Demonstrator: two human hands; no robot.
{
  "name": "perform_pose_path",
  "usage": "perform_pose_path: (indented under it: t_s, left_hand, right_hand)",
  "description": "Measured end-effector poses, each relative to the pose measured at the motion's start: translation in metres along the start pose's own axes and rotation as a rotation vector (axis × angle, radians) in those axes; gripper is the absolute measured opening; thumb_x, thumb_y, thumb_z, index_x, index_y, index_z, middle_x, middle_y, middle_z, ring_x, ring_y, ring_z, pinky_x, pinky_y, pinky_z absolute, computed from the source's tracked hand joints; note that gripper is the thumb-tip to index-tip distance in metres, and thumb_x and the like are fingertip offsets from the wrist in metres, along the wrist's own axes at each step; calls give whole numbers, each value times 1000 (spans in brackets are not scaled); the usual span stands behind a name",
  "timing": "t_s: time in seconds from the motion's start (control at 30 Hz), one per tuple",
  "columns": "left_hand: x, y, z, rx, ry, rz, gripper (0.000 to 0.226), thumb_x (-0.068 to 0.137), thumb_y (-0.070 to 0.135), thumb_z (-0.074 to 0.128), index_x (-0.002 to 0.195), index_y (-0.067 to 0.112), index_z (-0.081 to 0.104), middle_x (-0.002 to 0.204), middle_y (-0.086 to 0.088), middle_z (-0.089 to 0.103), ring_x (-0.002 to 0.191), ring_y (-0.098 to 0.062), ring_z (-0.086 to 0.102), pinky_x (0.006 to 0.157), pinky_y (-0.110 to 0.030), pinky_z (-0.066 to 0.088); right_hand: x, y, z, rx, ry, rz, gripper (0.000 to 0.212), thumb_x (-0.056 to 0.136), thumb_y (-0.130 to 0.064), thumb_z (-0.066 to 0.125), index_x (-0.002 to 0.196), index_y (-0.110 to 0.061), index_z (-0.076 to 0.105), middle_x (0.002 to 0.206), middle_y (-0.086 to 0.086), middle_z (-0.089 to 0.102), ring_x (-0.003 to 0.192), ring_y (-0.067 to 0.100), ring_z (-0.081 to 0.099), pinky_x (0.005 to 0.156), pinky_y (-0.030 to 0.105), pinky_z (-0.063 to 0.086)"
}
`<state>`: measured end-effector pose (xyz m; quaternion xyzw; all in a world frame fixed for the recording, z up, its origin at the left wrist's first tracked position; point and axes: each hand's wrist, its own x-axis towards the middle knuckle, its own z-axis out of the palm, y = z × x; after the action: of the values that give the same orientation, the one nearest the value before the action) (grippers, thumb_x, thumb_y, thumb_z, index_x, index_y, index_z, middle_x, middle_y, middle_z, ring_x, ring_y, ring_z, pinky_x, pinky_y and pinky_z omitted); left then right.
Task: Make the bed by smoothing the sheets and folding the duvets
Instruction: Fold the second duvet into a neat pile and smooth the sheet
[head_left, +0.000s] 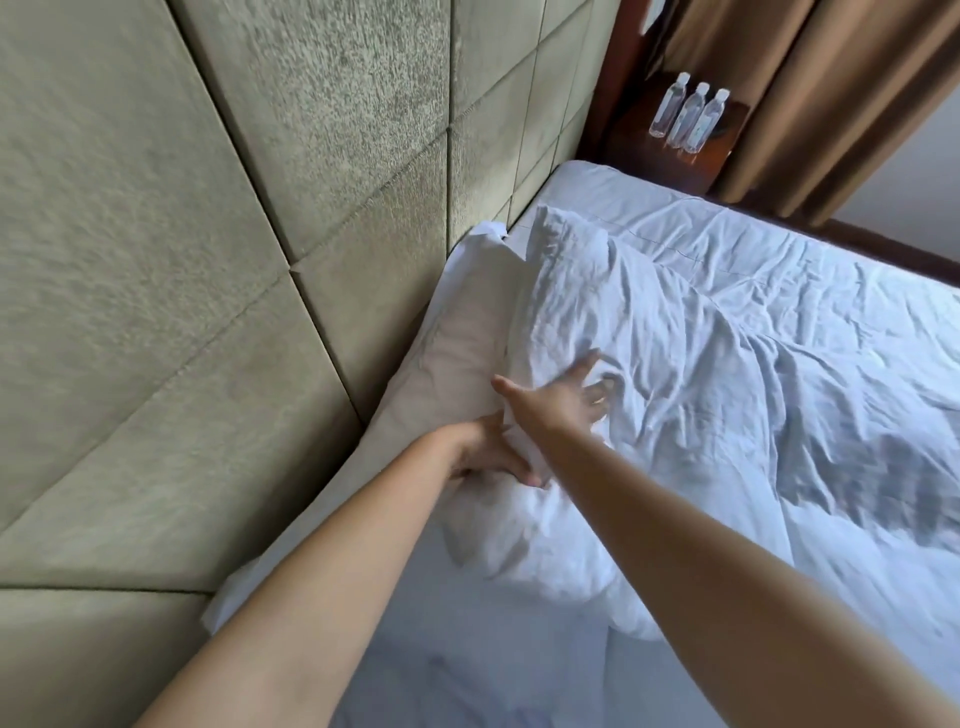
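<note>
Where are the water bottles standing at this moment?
In the head view, upper right: three water bottles stand on the wooden nightstand, between the padded headboard and the brown curtain.

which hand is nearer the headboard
Left. The left hand grips the duvet edge beside the pillow that leans on the headboard. The right hand lies spread on the duvet, farther out over the bed.

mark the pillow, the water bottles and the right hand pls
pillow (462, 338), head view, on its bare upper face beside the headboard.
water bottles (688, 117), head view, on the middle bottle's body.
right hand (563, 400), head view, on the back of the hand.
</note>
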<state>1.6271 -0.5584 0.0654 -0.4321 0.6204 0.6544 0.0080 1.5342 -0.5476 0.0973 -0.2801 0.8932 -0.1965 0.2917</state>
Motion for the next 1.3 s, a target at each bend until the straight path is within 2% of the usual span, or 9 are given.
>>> perform_pose_path:
  t_s: [0.13,0.33,0.47,0.6,0.7,0.8,0.87,1.03,1.3]
  left_hand:
    - [-18,-10,-7,-140,-176,-136,85,56,7,81,133,21,48,125,-1,60,117,-21,56,98,-47,49]
    - [-33,-38,-26,-338,-253,-260,52,86,-12,56,119,28,60,118,4,59,116,-17,54,102,-49,40]
    - [-15,-35,-23,-332,160,-328,31,91,-5,48,103,17,67,104,-3,61,88,-15,57,81,-33,47]
    - [18,-37,-2,-280,408,-378,63,91,27,60,147,19,32,136,-9,47,115,-26,50,82,-33,45]
    - [33,-31,18,-407,325,-360,85,81,39,72,148,11,29,133,-11,53,111,-26,58,83,-34,52]
    - [39,-17,38,-502,195,-302,45,87,28,66,125,5,57,82,-6,66,64,-16,62,56,-25,50]
    - [43,-10,44,-481,183,-230,27,89,10,56,115,9,59,72,-5,60,53,-13,54,50,-22,43]
    - [31,28,55,-447,181,-94,51,84,-16,35,116,21,49,57,-5,53,34,-8,43,37,-16,35]
    - [29,120,124,-349,150,54,61,83,-21,32,135,9,45,83,-11,59,38,-8,53,36,-14,38]
  right_hand:
    - [3,1,5,-129,-96,-26,121,71,-56,75,150,-34,-14,157,9,-23,145,39,-8,110,64,10]
    - [16,45,12,-187,-112,3,96,80,-25,64,151,-30,1,154,15,18,132,38,37,106,49,36]
    - [30,66,-8,-61,-11,-47,53,83,-10,51,133,-15,35,123,19,57,117,38,50,94,37,41]
    - [35,87,-31,37,-10,-30,39,77,-10,53,115,-16,45,100,12,59,104,34,56,77,30,40]
    - [33,103,-39,52,7,-25,38,77,-9,53,112,-17,45,91,7,54,98,33,56,73,29,37]
    - [33,117,-41,52,5,-37,39,77,-9,55,114,-16,45,88,5,53,96,33,56,73,30,38]
    - [33,120,-43,69,-11,-52,40,77,-11,57,114,-18,44,90,5,55,92,31,56,74,30,39]
    - [34,122,-56,144,-27,-77,37,78,-14,57,111,-22,41,87,1,55,84,27,53,71,30,39]
    - [36,157,-142,326,83,-133,43,79,-25,62,117,-26,42,97,2,59,89,28,56,77,34,45]
